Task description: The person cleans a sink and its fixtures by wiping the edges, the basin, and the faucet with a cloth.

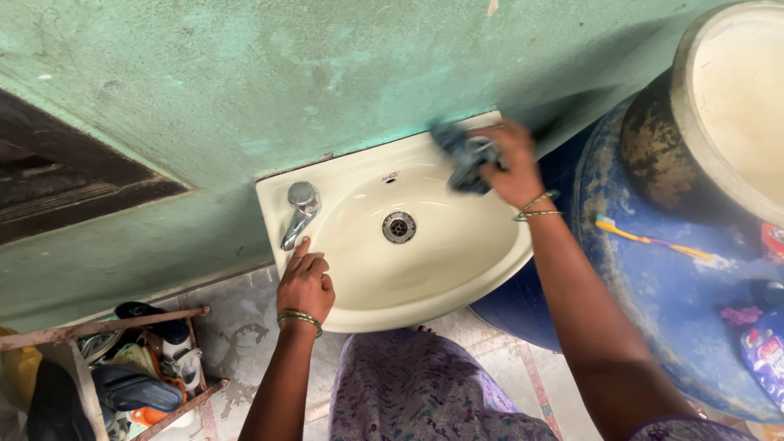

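Observation:
A cream washbasin point(457, 278) is fixed to a green wall, with a chrome tap point(299, 212) at its left corner and a metal drain point(398, 227) in the bowl. My left hand point(305, 286) rests on the basin's left rim just below the tap, fingers curled, holding nothing. My right hand point(510, 167) grips a dark blue cloth point(464, 155) and presses it against the basin's back rim near the wall. Both wrists wear thin bangles.
A big blue drum point(653, 294) stands right of the basin, with a toothbrush point(649, 240) and small packets on its lid. A cream pot point(727, 106) sits above it. A metal rack point(114, 359) with shoes is at lower left. The floor is tiled.

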